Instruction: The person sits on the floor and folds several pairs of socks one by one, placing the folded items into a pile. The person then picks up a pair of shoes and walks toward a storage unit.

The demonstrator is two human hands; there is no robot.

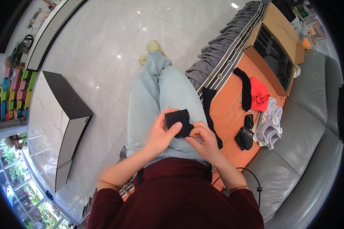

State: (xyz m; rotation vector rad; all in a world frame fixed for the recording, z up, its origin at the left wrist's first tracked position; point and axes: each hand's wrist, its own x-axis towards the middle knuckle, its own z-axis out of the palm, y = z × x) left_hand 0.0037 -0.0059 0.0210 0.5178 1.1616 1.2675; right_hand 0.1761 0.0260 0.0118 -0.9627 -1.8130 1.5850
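Note:
Over my lap, a small folded black cloth item, likely a sock, is held between both hands. My left hand grips its left side, thumb pressed on the top face. The fingertips of my right hand pinch its lower right corner. Beside my right thigh lies a long black sock on the orange seat cover. Farther right are another long black sock, a red cloth and two folded black bundles, a larger one and a smaller one.
An open cardboard box with dark contents stands on the seat, by the grey leather backrest. Light-coloured shoes and wire hangers lie nearby. A black cable curves at my right elbow. A marble-topped table stands left.

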